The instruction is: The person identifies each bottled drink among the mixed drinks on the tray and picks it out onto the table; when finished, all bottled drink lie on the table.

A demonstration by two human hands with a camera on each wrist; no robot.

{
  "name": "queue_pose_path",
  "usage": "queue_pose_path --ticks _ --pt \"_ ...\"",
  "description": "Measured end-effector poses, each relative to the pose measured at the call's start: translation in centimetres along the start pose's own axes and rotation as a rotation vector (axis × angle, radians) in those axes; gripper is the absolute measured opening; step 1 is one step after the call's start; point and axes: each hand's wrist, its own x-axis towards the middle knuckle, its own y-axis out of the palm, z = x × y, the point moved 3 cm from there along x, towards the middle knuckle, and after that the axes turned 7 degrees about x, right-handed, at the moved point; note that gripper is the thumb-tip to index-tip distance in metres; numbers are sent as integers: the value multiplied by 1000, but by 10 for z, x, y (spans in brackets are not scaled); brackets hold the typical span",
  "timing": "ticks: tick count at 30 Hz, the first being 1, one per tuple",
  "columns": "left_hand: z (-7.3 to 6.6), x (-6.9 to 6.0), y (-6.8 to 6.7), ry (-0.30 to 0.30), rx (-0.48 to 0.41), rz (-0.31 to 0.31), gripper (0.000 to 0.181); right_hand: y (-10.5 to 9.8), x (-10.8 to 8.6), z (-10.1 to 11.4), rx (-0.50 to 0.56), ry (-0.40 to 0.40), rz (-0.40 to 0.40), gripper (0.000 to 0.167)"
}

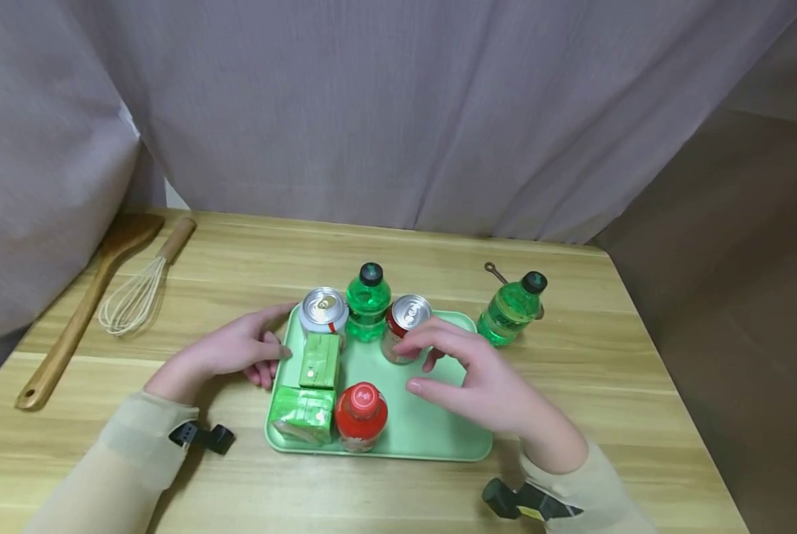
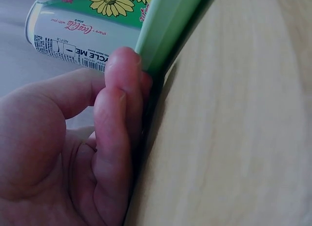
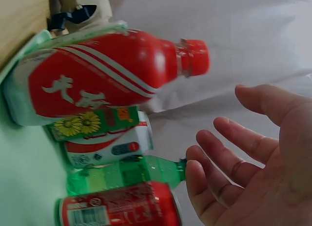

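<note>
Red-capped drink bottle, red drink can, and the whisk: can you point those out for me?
Red-capped drink bottle [image 3: 95, 75]: right wrist view, on its red label.
Red drink can [image 3: 126, 205]: right wrist view, on its printed side.
Whisk [image 1: 146, 283]: head view, on its loops.

Both sleeved arms [image 1: 114, 460] come in from the near side. Right hand [image 1: 485, 378] is pretty relaxed, fingers [image 3: 229, 157] loosely bent, thumb [image 1: 435, 391] apart. Left hand [image 1: 248, 347] has some fingers bunched; honestly can't tell if it's pinching.
</note>
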Motion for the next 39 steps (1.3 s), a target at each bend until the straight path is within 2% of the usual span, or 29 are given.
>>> queue_pose_path --ticks 8,21,25,39 --pt "-2 2 0 20 5 -1 93 12 0 -7 -18 13 68 40" --pt "-2 1 0 1 0 -1 93 28 2 -9 -37 11 150 38" --pt "0 0 1 1 -13 2 94 33 2 -10 -33 43 175 37" --pt "0 0 1 0 -10 1 93 40 2 -12 -18 94 174 38"
